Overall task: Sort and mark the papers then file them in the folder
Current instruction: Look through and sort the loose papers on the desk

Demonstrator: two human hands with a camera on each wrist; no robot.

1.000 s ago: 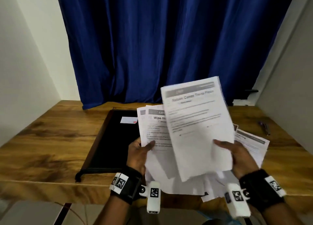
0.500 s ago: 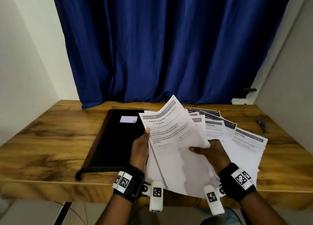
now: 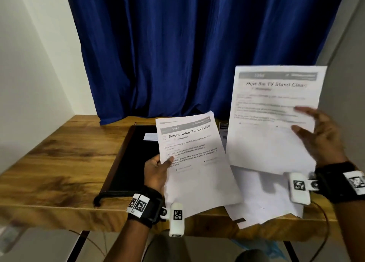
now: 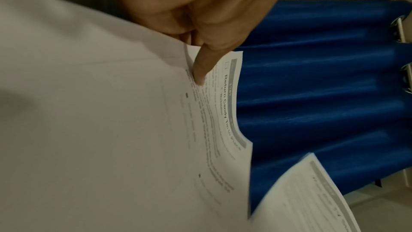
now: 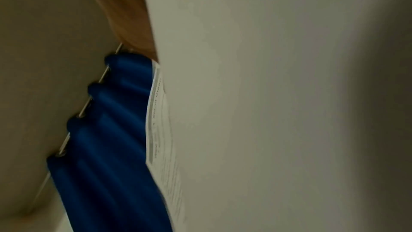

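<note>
My left hand [image 3: 166,163] grips a stack of printed papers [image 3: 197,172] above the table's front edge, thumb [image 4: 200,70] pressed on the top sheet, headed "Return Candy Tin to Place" [image 4: 229,105]. To the right, my right hand [image 3: 316,135] holds up a single sheet headed "Wipe the TV Stand Clean" [image 3: 272,113], its fingers across the printed side; it is blurred. The right wrist view shows mostly that sheet's blank back [image 5: 267,94]. A black folder [image 3: 128,159] with a small white label [image 3: 151,137] lies shut on the wooden table [image 3: 59,163], left of the papers.
More loose sheets [image 3: 266,206] lie spread on the table under the raised sheet, overhanging the front edge. A blue curtain [image 3: 197,44] hangs behind the table, with walls close on both sides. Bare wood shows left of the folder.
The right hand laid the Candy Tin sheet onto the left hand's stack, then lifted the TV Stand sheet up and to the right. The left hand stayed about in place.
</note>
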